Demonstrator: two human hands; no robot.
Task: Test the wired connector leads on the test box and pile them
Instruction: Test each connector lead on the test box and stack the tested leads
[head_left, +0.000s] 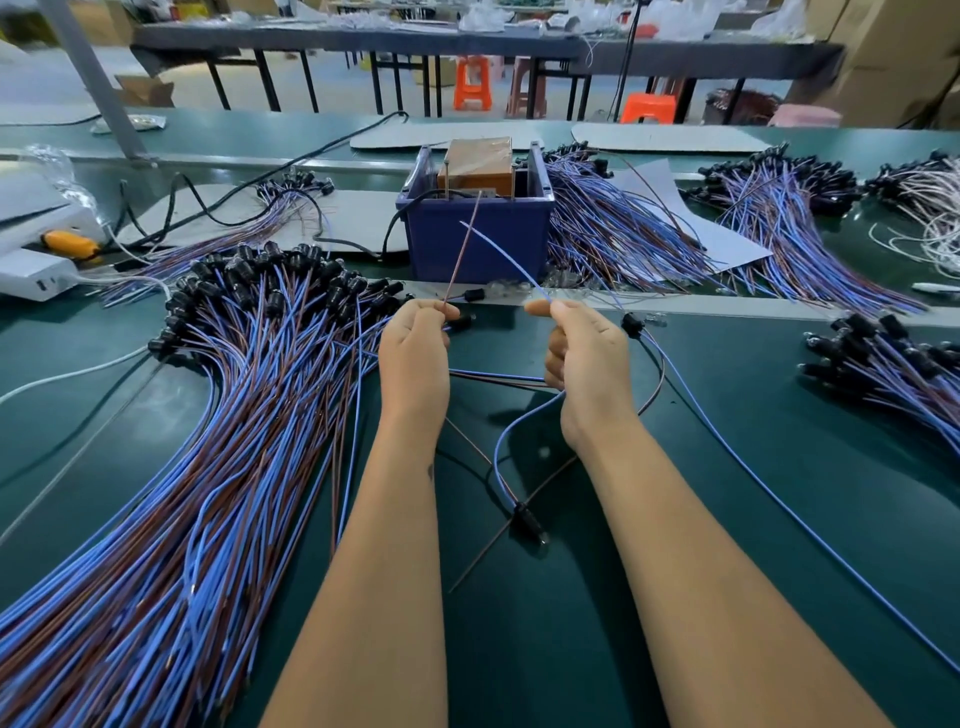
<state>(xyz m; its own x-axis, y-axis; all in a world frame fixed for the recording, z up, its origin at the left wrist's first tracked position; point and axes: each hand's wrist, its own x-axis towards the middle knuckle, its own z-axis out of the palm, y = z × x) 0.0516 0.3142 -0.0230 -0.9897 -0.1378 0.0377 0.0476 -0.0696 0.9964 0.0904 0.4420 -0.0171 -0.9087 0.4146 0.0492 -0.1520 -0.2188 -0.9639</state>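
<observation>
Dark green matting covers the counter (727, 519), and at nine o'clock on it lies the big pile of leads (197, 447), blue and brown wires fanned toward seven o'clock with their black connectors bunched at the far end. Beyond that pile, at ten o'clock, a white device (36, 244) sits at the counter's edge with an orange-handled tool (70, 244) on it.

The left hand (415, 353) is just left of centre, its grip closed tight: thumb and forefinger pinch a brown wire (462, 249) whose free end rises toward twelve o'clock and reaches the rim of the blue test box (478, 234). That box stands at twelve o'clock, with an orange-brown block (480, 163) and upright metal pins inside it; whether the wire tip touches a pin cannot be told.

The right hand (587, 364), just right of centre, likewise has its grip closed, pinching a blue wire (504, 254) that slants up toward the box but ends short of it. Both wires run down under the hands to one black connector (527, 519) lying on the matting at six o'clock, between the forearms.

At one o'clock a second heap of leads (623, 234) lies beside the box, and further bundles (779, 208) lie at two and three o'clock.
</observation>
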